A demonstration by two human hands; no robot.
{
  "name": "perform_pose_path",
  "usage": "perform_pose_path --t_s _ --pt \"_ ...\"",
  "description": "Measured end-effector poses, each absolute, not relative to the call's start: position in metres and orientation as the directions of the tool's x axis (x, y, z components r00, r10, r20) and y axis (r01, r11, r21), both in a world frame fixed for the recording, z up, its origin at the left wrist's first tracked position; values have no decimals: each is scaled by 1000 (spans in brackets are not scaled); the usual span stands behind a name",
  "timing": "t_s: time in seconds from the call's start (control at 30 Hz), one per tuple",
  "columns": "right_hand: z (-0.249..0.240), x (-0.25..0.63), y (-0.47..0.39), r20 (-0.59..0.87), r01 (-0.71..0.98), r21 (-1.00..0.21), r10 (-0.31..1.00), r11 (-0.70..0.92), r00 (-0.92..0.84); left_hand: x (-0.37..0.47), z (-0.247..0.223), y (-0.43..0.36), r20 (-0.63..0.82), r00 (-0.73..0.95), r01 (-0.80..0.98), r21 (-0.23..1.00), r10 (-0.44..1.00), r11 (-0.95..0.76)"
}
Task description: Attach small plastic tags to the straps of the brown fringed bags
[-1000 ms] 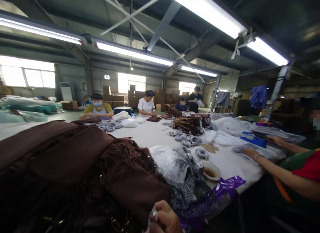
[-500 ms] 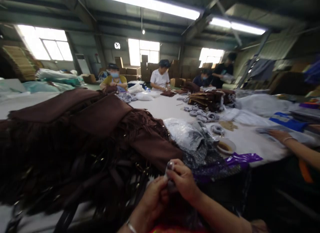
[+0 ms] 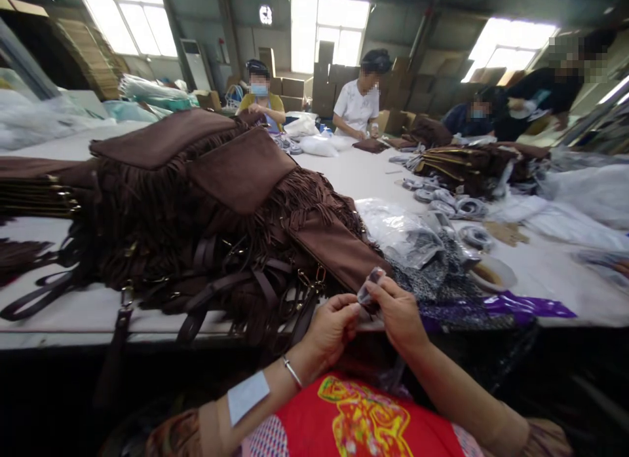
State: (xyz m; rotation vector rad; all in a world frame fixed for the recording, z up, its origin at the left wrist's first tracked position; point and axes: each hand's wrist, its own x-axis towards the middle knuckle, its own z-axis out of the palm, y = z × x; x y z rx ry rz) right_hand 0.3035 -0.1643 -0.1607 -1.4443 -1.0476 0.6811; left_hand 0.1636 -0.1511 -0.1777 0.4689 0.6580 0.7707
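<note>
Between my two hands is a small piece of clear plastic (image 3: 371, 285), held at the table's front edge. My left hand (image 3: 335, 326) pinches its lower left end, thumb against fingers. The upper right part is gripped by my right hand (image 3: 399, 313), with the fingers curled. What the plastic wraps, if anything, is too small to make out. Just beyond my hands lies a brown fringed bag (image 3: 339, 247), part of a large pile of brown bags (image 3: 236, 169) with straps and gold metal clasps.
Clear plastic bags (image 3: 403, 231) and purple plastic (image 3: 528, 305) lie to the right, beside a tape roll (image 3: 491, 274). Grey coiled bundles (image 3: 442, 198) and more brown bags (image 3: 462, 165) sit farther back. Several people are across the table (image 3: 344, 175).
The view has tilted down and shifted, showing more of my forearms and the red apron. Both hands still hold the plastic, which now stands higher above the fingertips. The co-worker's hand at right has left view.
</note>
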Motion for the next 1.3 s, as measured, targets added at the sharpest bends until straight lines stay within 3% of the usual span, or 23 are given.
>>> perform_pose_path --t_s 0.37,0.5,0.67,0.8,0.9,1.0,1.13,1.3 --pt "-162 291 -166 73 105 -994 899 31 431 174 -179 -155 -372 560 -535 520 740 666" --pt "-163 289 -168 74 106 -994 910 33 408 178 -181 -154 -357 488 -501 633 797 590" --pt "-162 296 -164 145 161 -983 894 83 425 170 -186 -155 -252 436 -309 859 864 407" --pt "-160 303 -158 155 119 -987 872 111 465 164 -191 -157 -244 445 -275 879 862 390" --pt "-160 303 -159 162 144 -984 883 108 441 164 -188 -155 -257 451 -381 811 855 445" --pt "-161 299 -163 146 176 -981 898 78 415 164 -180 -152 -331 543 -468 644 772 605" --pt "-156 296 -170 171 248 -965 916 81 362 162 -176 -146 -419 671 -470 398 612 788" --pt "-150 295 -175 225 364 -924 937 119 265 161 -178 -140 -429 730 -468 251 531 847"
